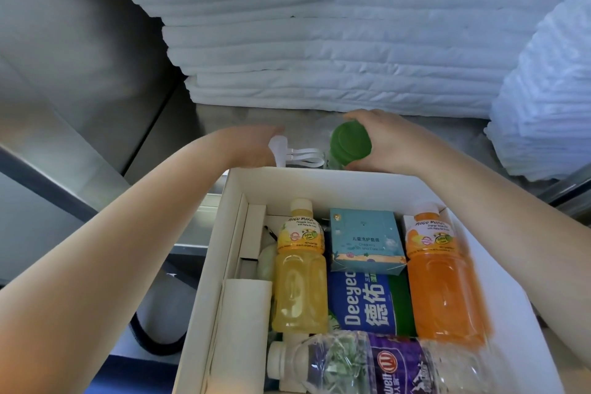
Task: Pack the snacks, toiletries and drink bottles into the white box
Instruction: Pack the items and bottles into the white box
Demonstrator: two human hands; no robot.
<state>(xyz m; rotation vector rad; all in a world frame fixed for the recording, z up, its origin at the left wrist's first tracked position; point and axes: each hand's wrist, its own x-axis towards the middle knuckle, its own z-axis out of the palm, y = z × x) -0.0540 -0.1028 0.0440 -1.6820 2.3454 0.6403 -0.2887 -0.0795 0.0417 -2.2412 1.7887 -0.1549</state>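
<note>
The white box lies open in front of me. Inside lie a yellow juice bottle, an orange juice bottle, a light blue toiletries carton, a blue wipes pack and a clear water bottle with a purple label. Beyond the box's far wall, my right hand grips a green-capped container. My left hand rests by a white looped item; its fingers are hidden, so I cannot see whether it holds that item.
A tall stack of folded white linens fills the back, with another white pile at the right. The surface under them is stainless steel. A black cord loops left of the box.
</note>
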